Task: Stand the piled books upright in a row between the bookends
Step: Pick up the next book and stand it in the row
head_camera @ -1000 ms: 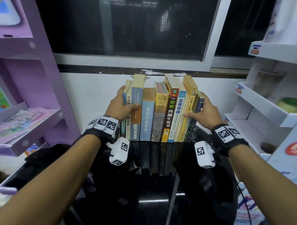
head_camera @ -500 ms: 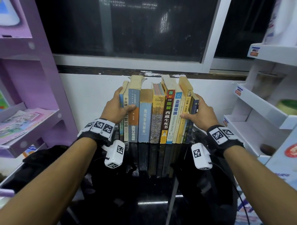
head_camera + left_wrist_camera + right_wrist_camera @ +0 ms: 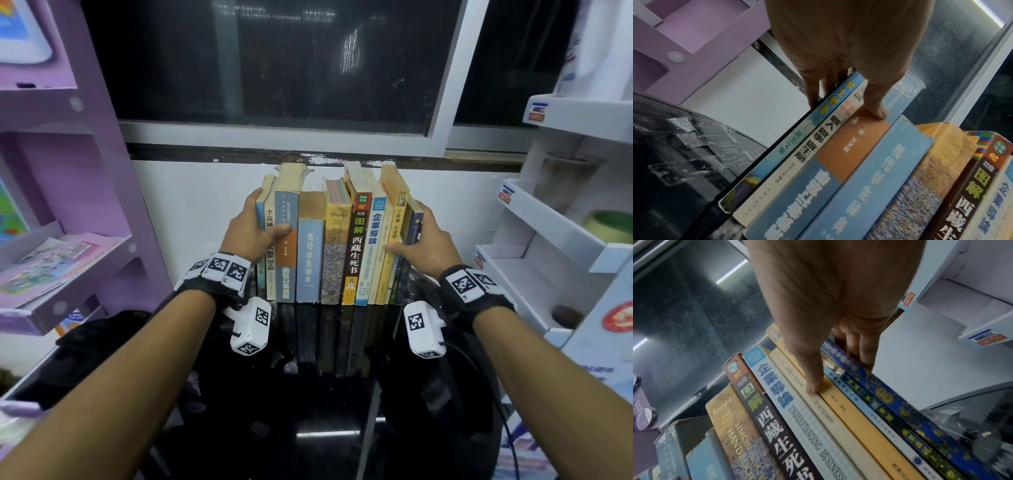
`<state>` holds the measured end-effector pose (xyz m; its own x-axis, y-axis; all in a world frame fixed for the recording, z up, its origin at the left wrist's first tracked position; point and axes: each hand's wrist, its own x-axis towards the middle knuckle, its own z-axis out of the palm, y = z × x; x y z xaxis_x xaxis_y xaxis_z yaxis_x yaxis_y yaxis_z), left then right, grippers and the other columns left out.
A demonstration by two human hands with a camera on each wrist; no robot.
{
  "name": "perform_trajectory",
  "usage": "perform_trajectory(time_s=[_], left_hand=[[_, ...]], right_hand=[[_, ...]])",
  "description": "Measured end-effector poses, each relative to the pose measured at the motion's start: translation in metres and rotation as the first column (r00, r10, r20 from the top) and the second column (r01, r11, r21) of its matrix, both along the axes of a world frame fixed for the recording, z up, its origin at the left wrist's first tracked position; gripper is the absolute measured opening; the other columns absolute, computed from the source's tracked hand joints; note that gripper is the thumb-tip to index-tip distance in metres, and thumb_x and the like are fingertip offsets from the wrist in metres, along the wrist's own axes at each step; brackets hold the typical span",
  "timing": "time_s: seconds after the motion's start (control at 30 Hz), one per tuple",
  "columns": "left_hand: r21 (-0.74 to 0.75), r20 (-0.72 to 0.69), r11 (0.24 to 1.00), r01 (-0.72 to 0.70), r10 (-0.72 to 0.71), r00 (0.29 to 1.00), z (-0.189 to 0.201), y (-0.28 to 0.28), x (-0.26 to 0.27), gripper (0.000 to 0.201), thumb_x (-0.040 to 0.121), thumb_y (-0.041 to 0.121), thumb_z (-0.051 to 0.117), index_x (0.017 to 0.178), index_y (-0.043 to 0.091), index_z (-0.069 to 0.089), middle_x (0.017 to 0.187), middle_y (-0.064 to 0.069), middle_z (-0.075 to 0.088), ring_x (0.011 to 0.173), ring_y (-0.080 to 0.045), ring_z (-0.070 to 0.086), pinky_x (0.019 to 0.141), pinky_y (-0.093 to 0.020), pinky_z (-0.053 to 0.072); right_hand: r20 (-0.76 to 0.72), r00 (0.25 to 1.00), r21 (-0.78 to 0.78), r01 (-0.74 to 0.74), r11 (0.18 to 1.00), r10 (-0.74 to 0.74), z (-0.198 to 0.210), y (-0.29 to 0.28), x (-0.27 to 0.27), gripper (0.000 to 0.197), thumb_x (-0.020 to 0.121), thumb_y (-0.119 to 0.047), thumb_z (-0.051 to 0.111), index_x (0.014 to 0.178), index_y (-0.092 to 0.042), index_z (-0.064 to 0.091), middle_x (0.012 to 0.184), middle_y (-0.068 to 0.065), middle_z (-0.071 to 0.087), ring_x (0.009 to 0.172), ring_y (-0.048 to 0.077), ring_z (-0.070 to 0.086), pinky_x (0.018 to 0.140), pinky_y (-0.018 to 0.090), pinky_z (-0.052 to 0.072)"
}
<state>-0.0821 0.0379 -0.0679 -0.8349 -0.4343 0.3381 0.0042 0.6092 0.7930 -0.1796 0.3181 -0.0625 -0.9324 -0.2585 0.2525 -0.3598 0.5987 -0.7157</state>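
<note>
A row of several books (image 3: 329,246) stands upright, spines toward me, on a glossy black table (image 3: 325,394) against the white wall. My left hand (image 3: 260,222) presses the left end: straight fingers (image 3: 813,97) lie flat on the outer cover of the light-blue end book (image 3: 818,116), the thumb across the first spines. My right hand (image 3: 416,233) presses the right end the same way, fingers (image 3: 865,356) on the dark blue end book (image 3: 890,395), thumb on a yellow spine. A clear plastic bookend (image 3: 690,146) shows left of the row, and another bookend (image 3: 962,426) right of it.
A purple shelf unit (image 3: 68,267) with picture books stands close on the left. A white shelf unit (image 3: 548,246) stands close on the right. A dark window (image 3: 274,68) with a white frame runs above the books. Black table surface lies between me and the row.
Both hands stay on the ends of the row. The leaning books on the right now stand a little straighter and the row looks tighter.
</note>
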Motion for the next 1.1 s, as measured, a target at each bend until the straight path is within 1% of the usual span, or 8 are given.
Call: perform_trajectory(time_s=[0.2,0.3,0.4,0.53,0.67,0.83,0.93,1.1], left_hand=[[-0.001,0.100,1.000,0.028,-0.028,0.995,0.012,-0.009,0.007,0.088,0.084,0.035,0.071,0.152,0.021,0.017,0.139,-0.009,0.051,0.119,-0.027,0.054,0.093,-0.033,0.042],[-0.016,0.132,0.999,0.051,-0.049,0.990,0.023,-0.014,0.011,0.083,0.085,0.034,0.069,0.151,0.019,0.021,0.142,-0.007,0.049,0.119,-0.022,0.053,0.091,-0.030,0.042],[-0.048,0.104,0.994,0.101,-0.096,0.990,0.034,-0.019,0.014,0.073,0.089,0.029,0.065,0.149,0.020,0.024,0.145,-0.002,0.044,0.117,-0.016,0.050,0.091,-0.027,0.039],[-0.105,0.106,0.985,0.134,-0.123,0.987,0.046,-0.030,0.014,0.066,0.090,0.040,0.061,0.148,0.034,0.029,0.155,0.001,0.033,0.139,-0.023,0.035,0.112,-0.044,0.032],[-0.106,0.042,0.979,0.176,-0.173,0.984,0.052,-0.034,0.011,0.057,0.092,0.035,0.061,0.144,0.035,0.038,0.155,0.006,0.033,0.141,-0.017,0.030,0.112,-0.033,0.026],[-0.134,0.024,0.958,0.255,-0.255,0.967,0.045,-0.039,0.001,0.056,0.090,0.033,0.064,0.142,0.032,0.044,0.157,0.008,0.026,0.143,-0.010,0.025,0.113,-0.023,0.019],[-0.160,0.024,0.943,0.293,-0.294,0.956,0.040,-0.039,-0.005,0.058,0.089,0.033,0.065,0.142,0.031,0.043,0.157,0.009,0.024,0.142,-0.009,0.026,0.112,-0.021,0.021],[-0.159,0.009,0.933,0.322,-0.325,0.946,0.033,-0.045,-0.015,0.058,0.084,0.035,0.069,0.136,0.033,0.044,0.155,0.010,0.027,0.136,-0.011,0.035,0.110,-0.036,0.037]], right_hand=[[0.015,1.000,-0.069,0.011,0.998,-0.010,0.005,0.002,0.010,0.077,0.087,-0.029,0.070,0.148,-0.022,0.024,0.132,0.005,0.059,0.117,0.030,0.059,0.097,0.045,0.047],[-0.129,0.987,-0.071,0.088,0.994,-0.097,0.006,-0.001,0.016,0.080,0.090,-0.031,0.066,0.152,-0.015,0.018,0.147,0.008,0.044,0.131,0.029,0.047,0.107,0.045,0.037],[-0.445,0.891,0.044,0.127,0.991,-0.094,0.008,-0.011,0.020,0.075,0.091,-0.035,0.060,0.152,-0.019,0.019,0.161,0.005,0.019,0.148,0.025,0.014,0.119,0.049,0.015],[-0.667,0.708,0.402,0.079,0.912,0.233,0.007,-0.037,0.037,0.069,0.093,-0.039,0.045,0.153,-0.023,0.016,0.162,0.001,0.006,0.149,0.019,-0.003,0.120,0.045,-0.002],[-0.624,0.521,0.700,0.042,0.713,0.582,-0.012,-0.072,0.051,0.067,0.095,-0.046,0.036,0.153,-0.017,0.018,0.160,0.006,0.005,0.149,0.026,-0.001,0.119,0.046,-0.008],[-0.473,0.340,0.864,-0.004,0.504,0.813,-0.038,-0.112,0.051,0.072,0.095,-0.050,0.037,0.154,-0.014,0.017,0.161,0.010,0.009,0.150,0.027,-0.001,0.119,0.052,-0.003],[-0.406,0.296,0.901,-0.025,0.433,0.864,-0.049,-0.130,0.049,0.071,0.096,-0.050,0.036,0.154,-0.012,0.020,0.160,0.010,0.016,0.150,0.027,0.002,0.119,0.052,-0.001],[-0.348,0.266,0.931,-0.017,0.365,0.899,-0.061,-0.151,0.034,0.070,0.096,-0.050,0.032,0.152,-0.009,0.023,0.159,0.010,0.022,0.150,0.026,0.005,0.119,0.052,-0.001]])
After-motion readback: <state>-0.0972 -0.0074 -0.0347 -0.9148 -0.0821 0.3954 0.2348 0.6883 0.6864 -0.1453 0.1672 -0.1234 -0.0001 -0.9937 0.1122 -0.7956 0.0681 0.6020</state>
